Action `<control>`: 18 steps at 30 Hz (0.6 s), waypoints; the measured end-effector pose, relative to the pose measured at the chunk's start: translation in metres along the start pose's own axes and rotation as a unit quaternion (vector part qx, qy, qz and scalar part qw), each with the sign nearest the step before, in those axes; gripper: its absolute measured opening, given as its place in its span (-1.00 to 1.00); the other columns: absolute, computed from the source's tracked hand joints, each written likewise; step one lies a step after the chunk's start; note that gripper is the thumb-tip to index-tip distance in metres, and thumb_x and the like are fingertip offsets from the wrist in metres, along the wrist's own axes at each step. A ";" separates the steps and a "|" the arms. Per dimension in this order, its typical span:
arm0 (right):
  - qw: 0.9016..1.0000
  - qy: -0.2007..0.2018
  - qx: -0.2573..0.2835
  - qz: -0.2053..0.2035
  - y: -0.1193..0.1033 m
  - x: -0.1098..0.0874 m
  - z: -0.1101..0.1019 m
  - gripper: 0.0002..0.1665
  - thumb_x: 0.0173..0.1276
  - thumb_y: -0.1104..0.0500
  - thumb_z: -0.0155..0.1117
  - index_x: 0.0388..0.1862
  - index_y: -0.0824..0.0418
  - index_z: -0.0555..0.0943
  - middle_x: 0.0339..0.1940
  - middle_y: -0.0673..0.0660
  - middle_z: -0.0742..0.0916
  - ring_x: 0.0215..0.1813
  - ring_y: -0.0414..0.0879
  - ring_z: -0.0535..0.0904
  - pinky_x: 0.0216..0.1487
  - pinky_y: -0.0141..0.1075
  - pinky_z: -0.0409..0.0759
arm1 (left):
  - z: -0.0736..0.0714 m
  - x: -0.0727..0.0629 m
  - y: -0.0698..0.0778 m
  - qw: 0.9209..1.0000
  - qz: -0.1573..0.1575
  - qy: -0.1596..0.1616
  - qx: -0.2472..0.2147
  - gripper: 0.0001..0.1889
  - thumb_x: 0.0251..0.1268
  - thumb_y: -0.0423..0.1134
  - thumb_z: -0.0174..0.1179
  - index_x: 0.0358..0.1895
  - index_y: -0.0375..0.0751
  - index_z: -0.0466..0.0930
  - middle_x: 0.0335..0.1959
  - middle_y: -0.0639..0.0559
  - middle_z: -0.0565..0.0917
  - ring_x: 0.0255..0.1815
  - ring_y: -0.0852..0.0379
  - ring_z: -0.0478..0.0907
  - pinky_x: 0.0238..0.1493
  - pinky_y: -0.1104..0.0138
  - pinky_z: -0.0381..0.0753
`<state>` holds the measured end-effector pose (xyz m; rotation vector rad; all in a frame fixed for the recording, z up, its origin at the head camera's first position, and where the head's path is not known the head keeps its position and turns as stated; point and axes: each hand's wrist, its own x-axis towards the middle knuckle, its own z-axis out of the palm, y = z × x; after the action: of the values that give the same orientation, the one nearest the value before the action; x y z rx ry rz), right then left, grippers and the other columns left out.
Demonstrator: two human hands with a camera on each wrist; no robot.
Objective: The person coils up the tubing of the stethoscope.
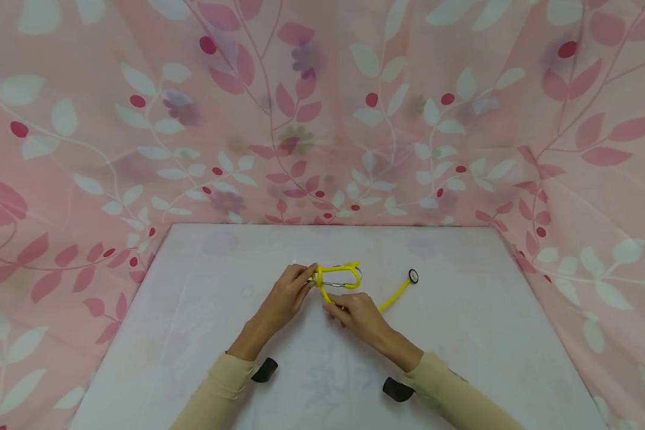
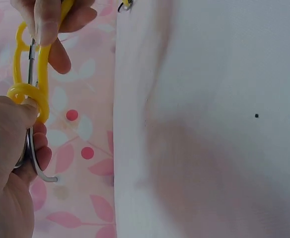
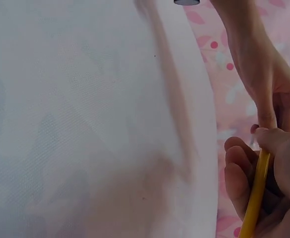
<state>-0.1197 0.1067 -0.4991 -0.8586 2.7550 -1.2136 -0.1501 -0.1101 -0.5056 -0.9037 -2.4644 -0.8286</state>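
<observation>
A stethoscope with yellow tubing is held in both hands above the table. My left hand grips its metal ear tubes, where a turn of tubing wraps round them beneath the thumb. One bare, curved metal end sticks out below that hand in the left wrist view. My right hand pinches the tubing just right of the wrap, and a yellow length runs through its curled fingers. From that hand the tubing leads out to the round, dark-rimmed chest piece at the right.
A white-covered table lies under the hands. Pink leaf-patterned cloth hangs behind it and along the sides. Dark wrist devices sit below the left sleeve and the right sleeve.
</observation>
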 end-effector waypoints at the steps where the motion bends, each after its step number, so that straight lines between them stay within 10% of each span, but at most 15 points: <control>1: 1.000 0.002 -0.007 -0.002 -0.002 -0.002 -0.001 -0.75 0.37 0.11 0.32 -0.10 0.23 0.75 -0.57 0.01 0.73 -0.63 -0.43 0.43 -0.58 -0.54 0.48 | 0.001 0.000 0.000 1.000 0.001 0.002 0.004 -0.47 0.24 -0.39 0.30 0.30 -0.30 0.49 -0.03 -0.08 0.57 -0.05 0.11 0.50 -0.10 0.34 0.65; 18: 0.980 0.069 -0.136 -0.124 -0.024 -0.020 -0.034 -0.77 0.14 0.21 0.51 -0.18 0.12 0.79 -0.45 -0.06 0.77 -0.49 -0.32 0.60 -0.44 -0.57 0.52 | 0.009 -0.003 -0.012 0.998 -0.032 -0.028 0.037 -0.49 0.22 -0.42 0.32 0.28 -0.28 0.52 -0.08 -0.07 0.59 -0.08 0.09 0.50 -0.11 0.33 0.64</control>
<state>-0.0985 0.1266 -0.4625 -1.2182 3.0501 -0.9679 -0.1578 -0.1132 -0.5186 -0.8361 -2.5674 -0.7360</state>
